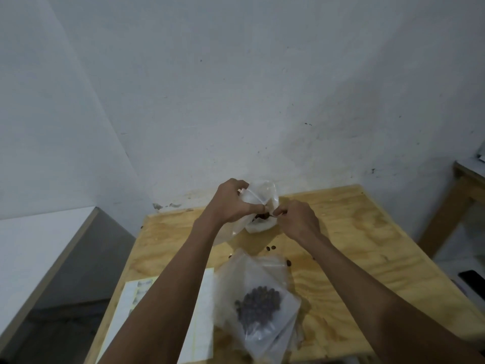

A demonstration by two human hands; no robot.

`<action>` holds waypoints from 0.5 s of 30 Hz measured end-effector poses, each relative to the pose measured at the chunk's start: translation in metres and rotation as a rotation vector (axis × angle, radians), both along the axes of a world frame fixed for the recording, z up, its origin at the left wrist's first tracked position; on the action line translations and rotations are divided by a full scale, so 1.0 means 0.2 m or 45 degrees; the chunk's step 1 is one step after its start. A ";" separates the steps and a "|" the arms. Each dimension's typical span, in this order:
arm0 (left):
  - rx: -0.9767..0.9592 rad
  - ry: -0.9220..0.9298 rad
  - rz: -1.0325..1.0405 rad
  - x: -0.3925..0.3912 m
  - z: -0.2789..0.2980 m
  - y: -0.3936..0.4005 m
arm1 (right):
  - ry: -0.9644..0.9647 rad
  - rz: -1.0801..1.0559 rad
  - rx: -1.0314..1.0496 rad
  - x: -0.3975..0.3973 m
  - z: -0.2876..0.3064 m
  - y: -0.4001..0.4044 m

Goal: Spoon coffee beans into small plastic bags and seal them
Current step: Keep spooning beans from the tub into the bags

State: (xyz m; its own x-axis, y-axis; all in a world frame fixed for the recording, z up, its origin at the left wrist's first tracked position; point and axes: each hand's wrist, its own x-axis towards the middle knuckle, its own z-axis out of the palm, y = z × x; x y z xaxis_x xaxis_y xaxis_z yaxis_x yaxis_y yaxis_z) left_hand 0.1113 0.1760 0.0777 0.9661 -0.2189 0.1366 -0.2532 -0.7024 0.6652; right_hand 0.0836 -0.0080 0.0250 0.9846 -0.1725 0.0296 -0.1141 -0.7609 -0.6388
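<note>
Coffee beans (261,216) sit in a small plastic bag (258,203) pinched at its top by left hand (231,203) and right hand (296,219), above the far plywood table (367,232).

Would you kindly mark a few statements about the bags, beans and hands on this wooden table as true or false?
1. Both hands hold the small clear plastic bag above the table. True: left hand and right hand each have a grip on it.
2. A clear bag holding dark coffee beans lies on the light plywood table. True.
3. The table has no stray beans. False: a few loose beans lie on it.
4. The white sheet of paper lies right of the filled bag. False: it lies left of it.
</note>
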 end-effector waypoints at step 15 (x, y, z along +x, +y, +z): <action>0.012 0.117 -0.016 0.09 0.07 -0.09 | 0.302 0.037 0.411 -0.01 0.01 0.00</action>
State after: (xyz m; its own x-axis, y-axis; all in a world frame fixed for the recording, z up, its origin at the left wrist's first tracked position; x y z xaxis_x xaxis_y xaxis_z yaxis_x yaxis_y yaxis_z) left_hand 0.1285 0.1572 0.0922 0.9716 -0.2321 0.0454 -0.2003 -0.7057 0.6796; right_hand 0.0810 -0.0080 0.0268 0.9623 -0.1074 -0.2500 -0.2681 -0.5308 -0.8040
